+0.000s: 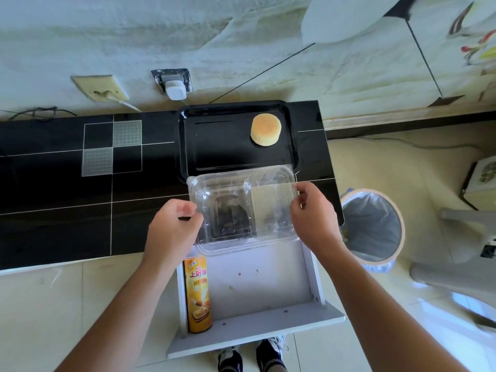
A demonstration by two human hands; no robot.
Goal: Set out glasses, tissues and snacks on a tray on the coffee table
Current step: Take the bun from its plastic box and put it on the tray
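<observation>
A black tray [214, 146] lies on the dark coffee table [67, 197] near the wall. One round golden cake [265, 129] sits in the tray's far right corner. Both hands hold a clear plastic clamshell box [241, 208] above the table's near edge, overlapping the tray's front rim. My left hand [173, 232] grips its left side, and my right hand [314, 218] grips its right side. The box looks empty apart from a pale paper liner on its right half.
An open white drawer [257, 291] juts out below the table, with a yellow snack canister [197, 294] lying along its left side. A lined waste bin [373, 226] stands to the right. A grey stool [461, 251] is at far right. Wall sockets with a plug sit behind the table.
</observation>
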